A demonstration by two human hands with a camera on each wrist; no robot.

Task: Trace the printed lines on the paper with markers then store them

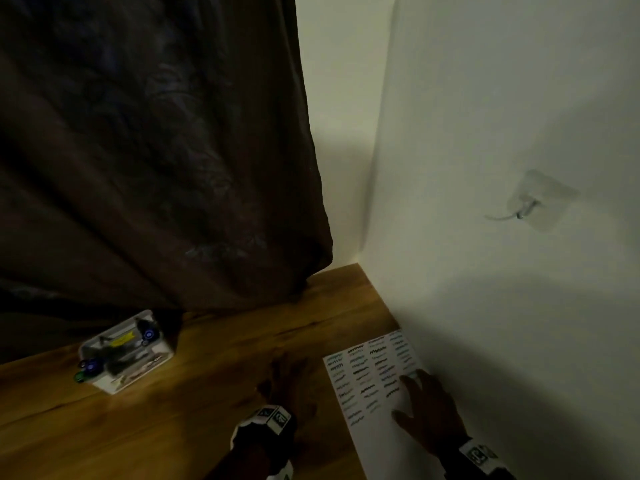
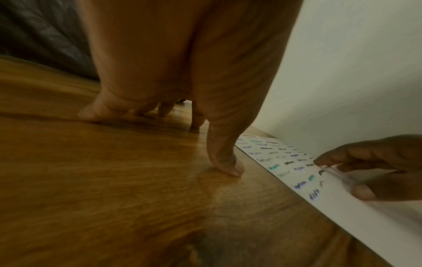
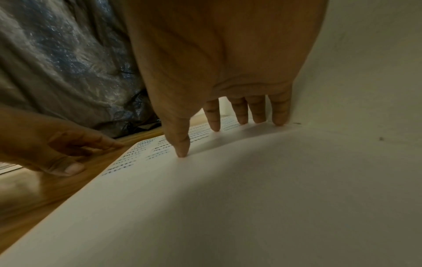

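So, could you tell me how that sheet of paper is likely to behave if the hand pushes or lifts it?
The paper looks thin and floppy: in the right wrist view it already bows up beside the wall under the right hand. It would probably slide easily on the smooth wooden table, and likely sag or crease if lifted by one edge.

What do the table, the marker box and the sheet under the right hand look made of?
Table: wood or wood-look laminate, glossy; grain streaks and reflections show. Marker box: likely clear plastic, as markers show through its walls. Sheet: thin matte white paper, bowing slightly beside the right hand.
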